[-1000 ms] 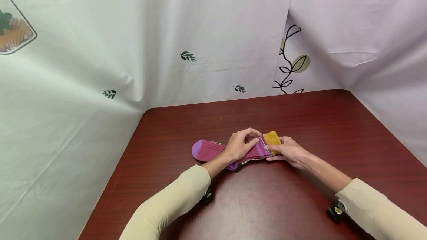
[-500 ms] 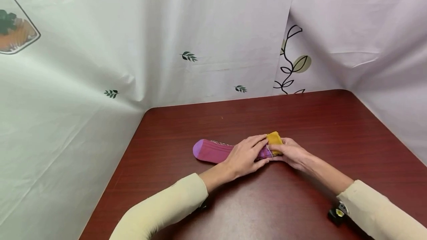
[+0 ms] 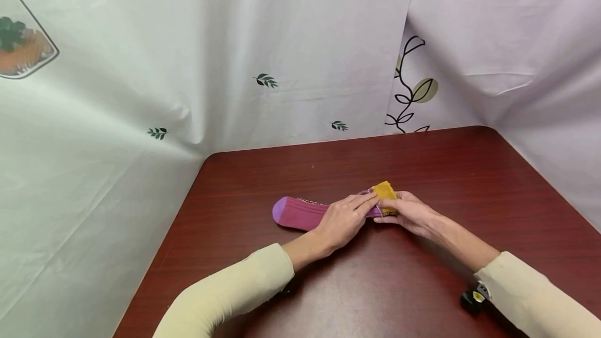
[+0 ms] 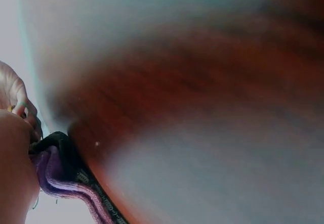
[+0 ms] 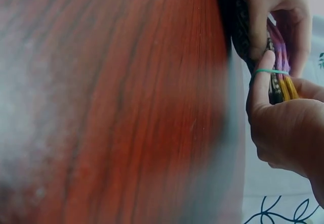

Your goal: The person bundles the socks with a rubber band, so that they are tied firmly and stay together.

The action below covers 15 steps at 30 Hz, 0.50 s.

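A stack of socks (image 3: 300, 214) lies across the middle of the table, with a maroon sock with a purple toe on top and a dark patterned one showing beneath. Its yellow cuff (image 3: 385, 192) points right. My left hand (image 3: 341, 220) lies over the leg part, and in the right wrist view its thumb and fingers grip the stack from both sides. My right hand (image 3: 413, 214) pinches the cuff end, thumb above and fingers below. A thin pale rubber band (image 5: 271, 71) runs round the socks and over a right-hand finger. My left hand hides the socks' middle.
The dark red wooden table (image 3: 263, 176) has rounded far corners. White cloth (image 3: 300, 40) printed with plants hangs behind it and along both sides. A small black device (image 3: 473, 299) sits at the right sleeve.
My left hand's bent fingers have come off the band and now stretch across the socks, covering more of the middle. The right hand keeps its pinch at the cuff, which has risen slightly.
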{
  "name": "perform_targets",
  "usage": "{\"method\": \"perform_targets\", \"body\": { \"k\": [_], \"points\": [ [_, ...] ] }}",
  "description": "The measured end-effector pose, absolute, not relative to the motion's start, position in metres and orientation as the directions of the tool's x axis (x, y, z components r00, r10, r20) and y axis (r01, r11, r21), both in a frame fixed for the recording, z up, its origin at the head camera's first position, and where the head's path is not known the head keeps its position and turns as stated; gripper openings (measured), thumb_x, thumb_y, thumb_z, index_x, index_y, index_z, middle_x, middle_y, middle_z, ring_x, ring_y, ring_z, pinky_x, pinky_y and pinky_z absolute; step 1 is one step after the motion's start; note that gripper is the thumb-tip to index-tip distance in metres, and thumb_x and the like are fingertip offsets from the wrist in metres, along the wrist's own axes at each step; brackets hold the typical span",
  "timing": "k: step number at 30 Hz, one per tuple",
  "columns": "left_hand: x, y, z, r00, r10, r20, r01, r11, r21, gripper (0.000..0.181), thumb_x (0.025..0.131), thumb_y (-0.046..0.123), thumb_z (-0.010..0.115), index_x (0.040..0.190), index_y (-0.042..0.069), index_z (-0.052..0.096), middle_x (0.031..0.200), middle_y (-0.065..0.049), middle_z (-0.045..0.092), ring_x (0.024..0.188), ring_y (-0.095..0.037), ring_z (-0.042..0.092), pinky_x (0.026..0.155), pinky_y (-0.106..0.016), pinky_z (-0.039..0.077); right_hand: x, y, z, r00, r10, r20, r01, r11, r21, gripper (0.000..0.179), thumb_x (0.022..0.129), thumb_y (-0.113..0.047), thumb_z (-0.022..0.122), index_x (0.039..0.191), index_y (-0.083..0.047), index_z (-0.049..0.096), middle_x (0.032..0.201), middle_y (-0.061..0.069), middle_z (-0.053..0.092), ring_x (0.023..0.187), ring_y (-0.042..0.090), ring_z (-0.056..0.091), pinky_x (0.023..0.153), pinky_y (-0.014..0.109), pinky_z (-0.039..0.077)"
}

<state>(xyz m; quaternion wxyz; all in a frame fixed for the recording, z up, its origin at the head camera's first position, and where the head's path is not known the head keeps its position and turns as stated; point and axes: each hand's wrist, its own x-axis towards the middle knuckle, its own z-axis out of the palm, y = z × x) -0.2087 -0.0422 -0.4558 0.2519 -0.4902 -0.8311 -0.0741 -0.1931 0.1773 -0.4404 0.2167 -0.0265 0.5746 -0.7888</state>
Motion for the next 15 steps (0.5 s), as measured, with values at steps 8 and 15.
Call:
{"method": "perform_targets", "body": {
  "k": [8,15],
  "points": [
    [-0.2136,-0.0416,-0.4547,-0.465,0.729,0.502,0.829,0.558,-0.043,0.042,0.099,0.014,0.076,0.14,0.012,0.069,0.146,-0.001,0.065,0.124,-0.016,0.067,0.1,-0.029,0.055,-0.1944,0.1818,-0.4419,-0.889,-0.426,-0.168,0.279,-0.215,-0.936,0.052,0.103,0.007,0.055,0.145,0.021,0.027,0.12,0.016,0.066,0.106,0.023,0.073,0.095,0.038,0.059],
    [-0.2189,-0.0415,-0.4554,-0.482,0.679,0.554,0.825,0.565,0.026,0.036,0.095,0.016,0.082,0.13,0.014,0.074,0.135,0.001,0.073,0.116,-0.015,0.072,0.093,-0.03,0.058,-0.1935,0.1856,-0.4432,-0.877,-0.458,-0.142,0.256,-0.198,-0.946,0.055,0.103,0.009,0.058,0.147,0.024,0.028,0.121,0.016,0.067,0.104,0.02,0.074,0.096,0.035,0.058]
  ]
}}
